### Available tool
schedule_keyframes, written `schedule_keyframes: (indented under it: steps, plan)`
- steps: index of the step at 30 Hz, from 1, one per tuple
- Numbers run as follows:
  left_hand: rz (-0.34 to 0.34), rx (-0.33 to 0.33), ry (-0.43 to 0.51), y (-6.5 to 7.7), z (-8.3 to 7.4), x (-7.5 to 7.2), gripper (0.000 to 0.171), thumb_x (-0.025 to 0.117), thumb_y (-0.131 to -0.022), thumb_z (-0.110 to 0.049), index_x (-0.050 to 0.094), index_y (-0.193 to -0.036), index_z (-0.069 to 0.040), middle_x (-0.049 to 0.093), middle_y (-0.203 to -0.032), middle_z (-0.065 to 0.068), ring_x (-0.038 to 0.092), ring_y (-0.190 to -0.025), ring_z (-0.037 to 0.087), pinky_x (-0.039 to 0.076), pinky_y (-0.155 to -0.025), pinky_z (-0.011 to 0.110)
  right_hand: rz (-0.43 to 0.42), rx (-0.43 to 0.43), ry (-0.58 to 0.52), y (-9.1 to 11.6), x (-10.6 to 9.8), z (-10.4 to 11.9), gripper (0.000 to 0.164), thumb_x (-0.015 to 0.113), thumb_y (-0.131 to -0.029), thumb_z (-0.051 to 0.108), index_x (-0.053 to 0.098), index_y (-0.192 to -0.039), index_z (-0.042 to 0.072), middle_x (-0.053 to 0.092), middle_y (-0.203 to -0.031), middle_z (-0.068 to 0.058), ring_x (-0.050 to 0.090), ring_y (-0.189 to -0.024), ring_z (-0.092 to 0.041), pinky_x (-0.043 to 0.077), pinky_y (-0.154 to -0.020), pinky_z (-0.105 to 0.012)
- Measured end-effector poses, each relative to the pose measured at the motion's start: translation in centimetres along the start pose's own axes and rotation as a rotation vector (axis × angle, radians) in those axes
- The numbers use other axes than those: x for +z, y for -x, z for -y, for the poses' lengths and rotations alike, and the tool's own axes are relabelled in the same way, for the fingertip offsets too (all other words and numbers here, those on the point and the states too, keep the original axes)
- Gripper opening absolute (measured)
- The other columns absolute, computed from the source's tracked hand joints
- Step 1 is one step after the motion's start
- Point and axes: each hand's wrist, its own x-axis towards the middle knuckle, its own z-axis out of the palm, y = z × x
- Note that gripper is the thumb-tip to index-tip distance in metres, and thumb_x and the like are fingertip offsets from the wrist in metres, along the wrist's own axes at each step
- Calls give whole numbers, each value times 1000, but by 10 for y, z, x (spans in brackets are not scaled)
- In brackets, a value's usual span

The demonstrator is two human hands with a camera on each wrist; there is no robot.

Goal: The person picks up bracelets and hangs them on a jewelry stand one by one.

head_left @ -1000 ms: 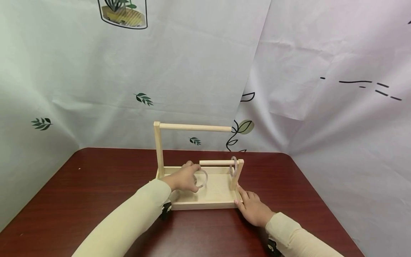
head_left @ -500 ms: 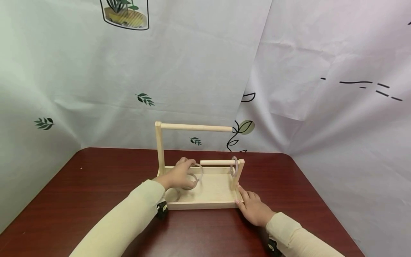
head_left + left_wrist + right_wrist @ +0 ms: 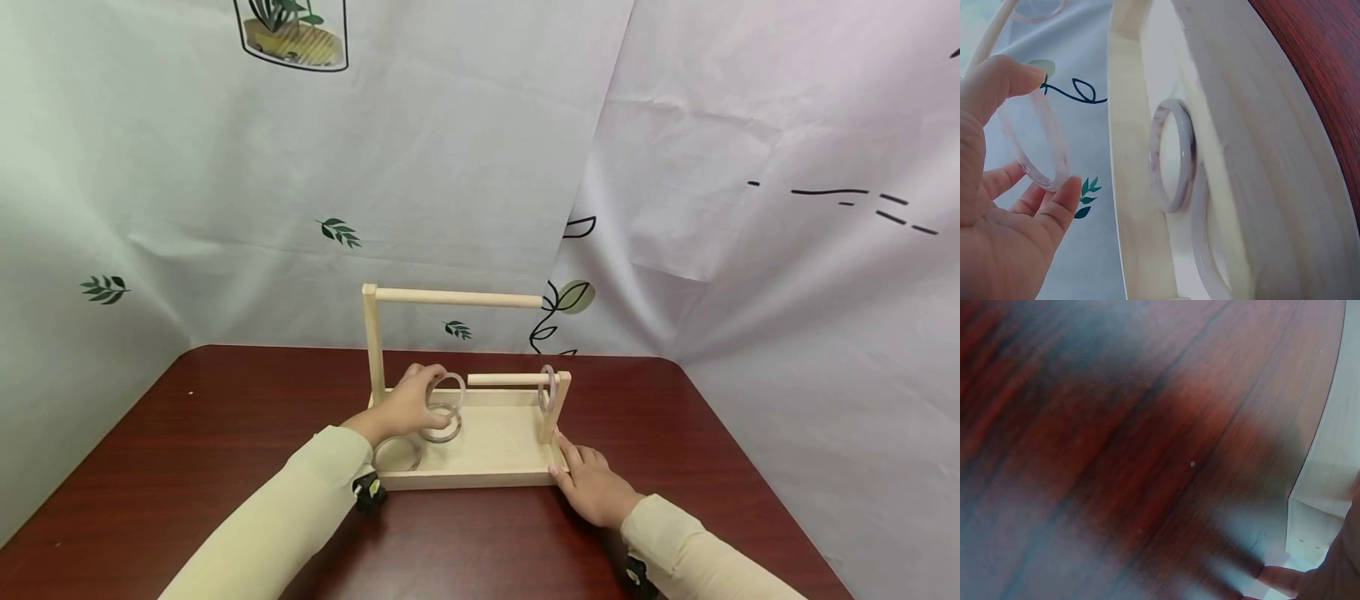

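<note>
My left hand (image 3: 405, 408) holds a pale translucent bangle (image 3: 1061, 144) upright, pinched between the thumb and fingertips. This is above the left half of a light wooden tray stand (image 3: 487, 480). Two more bangles are in the tray: a greyish one (image 3: 1186, 162) near the held one, and another (image 3: 1202, 237) at the front left, partly hidden by the tray wall in the left wrist view. On the short rod (image 3: 502, 380) at the right hangs a further bangle (image 3: 552, 390), close to its post. My right hand (image 3: 596, 492) rests with extended fingers against the tray's right front corner.
A taller post (image 3: 372, 346) at the stand's left carries a long horizontal rod (image 3: 457, 297) over the tray, its right end free. Everything stands on a dark red wooden table (image 3: 255, 433). A pale printed cloth (image 3: 450, 167) hangs behind.
My left hand has drawn back to the left and slightly up with the bangle, uncovering the bangles in the tray. The right hand has stayed at the corner.
</note>
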Motion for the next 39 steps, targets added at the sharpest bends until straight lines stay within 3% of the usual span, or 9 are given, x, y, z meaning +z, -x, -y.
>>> schedule_keyframes:
  steps: [9,14,25,39]
  plan:
    - [-55,-66,211,3,-6,-2,72,79,-74,-11,44,-136,1,43,-123,20,48,-112,33,46,-90,41,3,0,0,0,0,0,59,42,-103,36,27,-152,6,41,-137,-30,36,-131,-47,37,-99,-59]
    - [-85,-63,340,2,-7,0,68,77,-76,-6,44,-134,6,46,-122,20,49,-114,35,44,-93,42,12,2,-3,1,0,0,60,42,-103,37,26,-152,6,40,-138,-30,35,-131,-47,36,-99,-59]
    - [-75,-96,488,0,-19,6,66,74,-80,-7,43,-137,2,46,-126,20,47,-116,32,40,-96,43,12,4,-7,0,0,-1,60,42,-103,37,26,-152,6,41,-138,-29,35,-132,-46,36,-99,-59]
    - [-70,-102,643,-7,-24,24,66,70,-83,-8,39,-140,2,44,-128,22,46,-116,32,45,-89,31,1,-7,-17,0,0,-1,60,42,-103,37,27,-152,6,41,-138,-30,35,-131,-46,36,-100,-59]
